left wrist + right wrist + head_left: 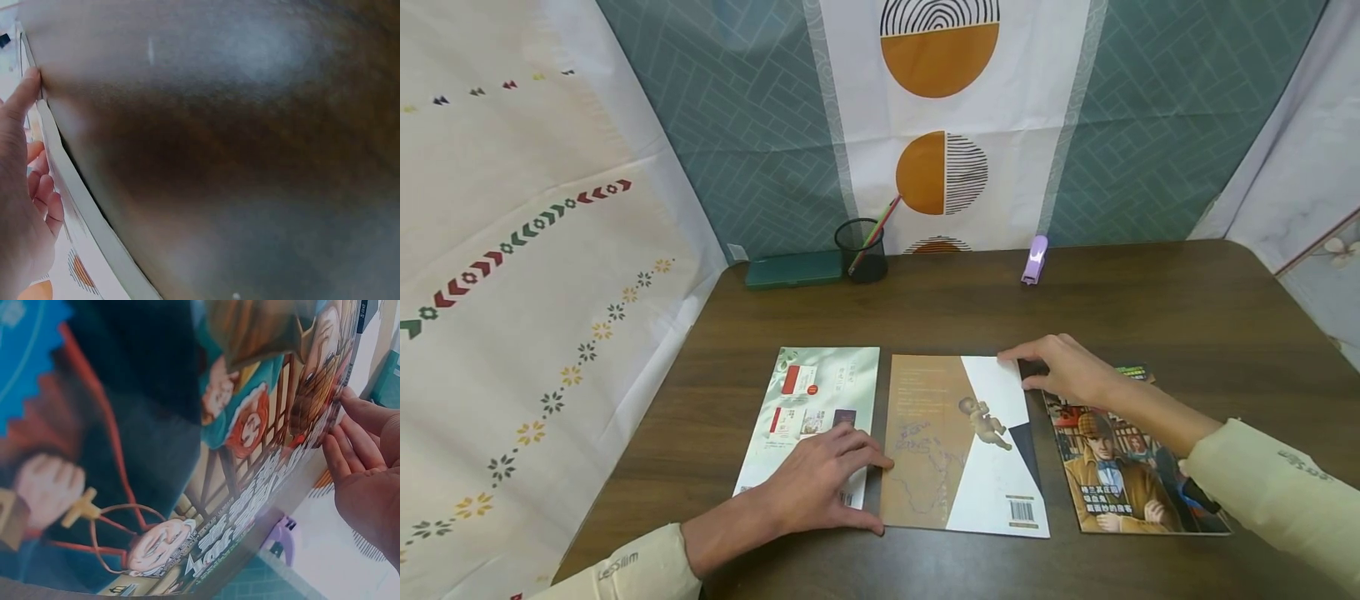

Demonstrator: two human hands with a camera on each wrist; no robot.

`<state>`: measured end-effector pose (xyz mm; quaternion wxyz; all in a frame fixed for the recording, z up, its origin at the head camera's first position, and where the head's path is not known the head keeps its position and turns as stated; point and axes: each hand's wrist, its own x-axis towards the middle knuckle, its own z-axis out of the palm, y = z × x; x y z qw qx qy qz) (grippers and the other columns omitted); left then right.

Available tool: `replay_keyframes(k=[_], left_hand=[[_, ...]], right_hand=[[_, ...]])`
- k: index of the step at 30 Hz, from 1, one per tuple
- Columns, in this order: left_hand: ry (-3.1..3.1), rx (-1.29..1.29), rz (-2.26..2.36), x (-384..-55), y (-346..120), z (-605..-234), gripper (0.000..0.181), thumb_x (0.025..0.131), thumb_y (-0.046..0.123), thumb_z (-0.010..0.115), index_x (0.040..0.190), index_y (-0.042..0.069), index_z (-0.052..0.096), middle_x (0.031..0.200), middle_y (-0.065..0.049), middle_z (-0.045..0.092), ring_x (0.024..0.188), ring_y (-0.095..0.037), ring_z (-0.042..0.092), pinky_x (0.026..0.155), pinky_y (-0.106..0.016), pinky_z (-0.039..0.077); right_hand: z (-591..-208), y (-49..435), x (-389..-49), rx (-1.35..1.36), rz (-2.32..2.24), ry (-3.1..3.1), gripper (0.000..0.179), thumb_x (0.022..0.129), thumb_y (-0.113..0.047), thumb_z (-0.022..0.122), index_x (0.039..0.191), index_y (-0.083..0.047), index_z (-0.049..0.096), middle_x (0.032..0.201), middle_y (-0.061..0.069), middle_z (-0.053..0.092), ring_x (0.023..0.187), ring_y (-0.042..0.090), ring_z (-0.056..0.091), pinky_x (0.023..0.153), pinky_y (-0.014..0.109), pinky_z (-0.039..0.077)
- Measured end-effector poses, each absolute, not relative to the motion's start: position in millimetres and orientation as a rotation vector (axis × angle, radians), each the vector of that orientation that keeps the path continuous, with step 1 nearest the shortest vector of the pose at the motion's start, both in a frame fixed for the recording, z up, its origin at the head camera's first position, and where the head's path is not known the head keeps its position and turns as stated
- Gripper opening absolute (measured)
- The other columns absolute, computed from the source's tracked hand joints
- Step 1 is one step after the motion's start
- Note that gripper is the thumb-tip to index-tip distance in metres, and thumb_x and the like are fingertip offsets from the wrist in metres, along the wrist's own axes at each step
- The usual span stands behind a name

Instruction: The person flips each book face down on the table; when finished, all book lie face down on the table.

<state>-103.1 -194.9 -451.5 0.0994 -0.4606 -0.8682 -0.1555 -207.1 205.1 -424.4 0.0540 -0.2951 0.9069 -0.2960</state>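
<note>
Three thin books lie side by side on the table. The middle book (981,496), brown and white with a baby figure and a barcode, is between my hands. My left hand (823,467) lies over the lower part of the pale green book (861,379), its thumb and fingertips at the middle book's left edge. At the middle book's upper right corner, my right hand (1063,367) has its index finger on the corner and the thumb beside the right edge. Under my right forearm is an illustrated book (1101,479) with a person in a checked cap, partly hidden by the sleeve.
Along the back of the dark wooden table (955,308) stand a black mesh pen cup (868,265) with pencils, a flat dark green case (793,271) and a purple stapler (1034,260). Patterned cloths hang behind and at both sides.
</note>
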Motion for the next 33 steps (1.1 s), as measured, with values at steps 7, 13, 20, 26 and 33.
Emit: replay_keyframes(k=[7, 13, 20, 26, 33], left_hand=[[-2.562, -1.383, -0.443, -106, -194, -451, 0.068, 0.076, 0.075, 0.083, 0.12, 0.025, 0.073, 0.118, 0.015, 0.067, 0.099, -0.009, 0.055, 0.076, -0.022, 0.049], [-2.611, -1.409, -0.56, -118, -196, -443, 0.061, 0.083, 0.07, 0.081, 0.123, 0.025, 0.074, 0.113, 0.018, 0.069, 0.102, -0.005, 0.059, 0.083, -0.025, 0.052], [-2.785, -1.287, -0.755, -150, -181, -422, 0.055, 0.098, 0.057, 0.071, 0.14, 0.022, 0.069, 0.124, 0.012, 0.07, 0.119, -0.007, 0.061, 0.097, -0.037, 0.055], [-2.859, -1.288, -1.02, -170, -141, -415, 0.07, 0.097, 0.049, 0.078, 0.156, 0.02, 0.055, 0.153, 0.009, 0.058, 0.143, -0.014, 0.051, 0.113, -0.047, 0.046], [-2.863, -1.374, -1.221, -179, -83, -420, 0.084, 0.091, 0.043, 0.086, 0.162, 0.022, 0.047, 0.164, 0.01, 0.045, 0.15, -0.015, 0.044, 0.118, -0.046, 0.041]], right_hand=[[-424, 208, -207, -0.871, -0.89, 2.733, 0.051, 0.088, 0.006, 0.082, 0.138, 0.003, 0.069, 0.136, 0.024, 0.068, 0.124, 0.046, 0.066, 0.098, 0.056, 0.055], [-414, 222, -214, -0.844, -0.937, 2.623, 0.06, 0.096, 0.0, 0.077, 0.151, 0.004, 0.054, 0.151, 0.028, 0.055, 0.137, 0.05, 0.054, 0.105, 0.06, 0.049], [-403, 258, -220, -0.736, -1.07, 2.537, 0.059, 0.1, -0.009, 0.074, 0.152, 0.009, 0.05, 0.153, 0.029, 0.052, 0.142, 0.053, 0.046, 0.108, 0.067, 0.044], [-403, 288, -216, -0.645, -1.054, 2.552, 0.053, 0.102, -0.014, 0.074, 0.146, 0.008, 0.057, 0.144, 0.027, 0.062, 0.136, 0.05, 0.054, 0.103, 0.059, 0.052], [-409, 319, -206, -0.579, -1.052, 2.567, 0.046, 0.1, -0.011, 0.074, 0.14, 0.009, 0.063, 0.134, 0.025, 0.069, 0.128, 0.048, 0.062, 0.087, 0.022, 0.055]])
